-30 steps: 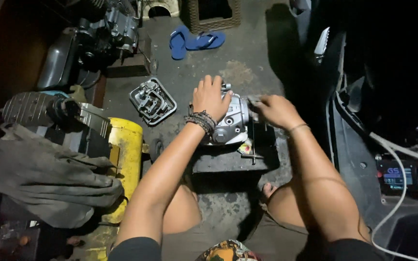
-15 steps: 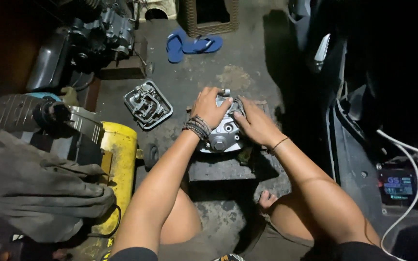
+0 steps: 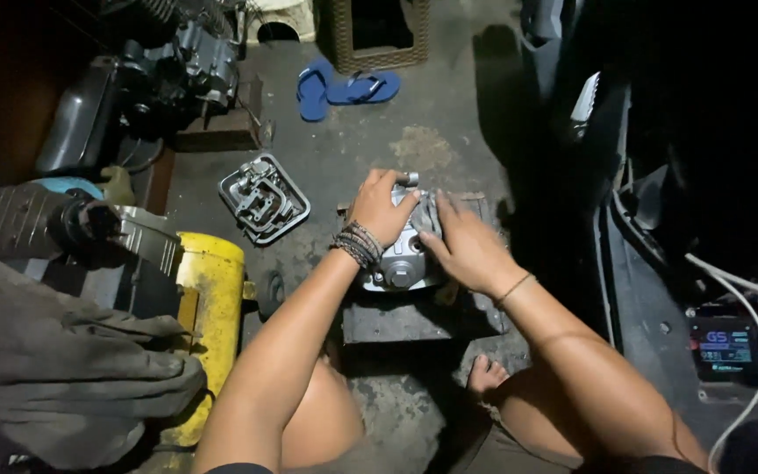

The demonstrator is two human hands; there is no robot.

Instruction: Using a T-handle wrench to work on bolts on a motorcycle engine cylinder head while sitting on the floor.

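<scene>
Frame centre: my left hand (image 3: 381,209) and right hand (image 3: 465,248), fingers spread, press flat on the grey metal engine part (image 3: 399,261) resting on a dark block (image 3: 405,318); blue sandals (image 3: 344,89) upper centre.

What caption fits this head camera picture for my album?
Both hands, left hand and right hand, rest on a grey metal engine part on the workshop floor.

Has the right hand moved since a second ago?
Yes. The right hand slid left onto the metal engine part, which sits on the block.
</scene>
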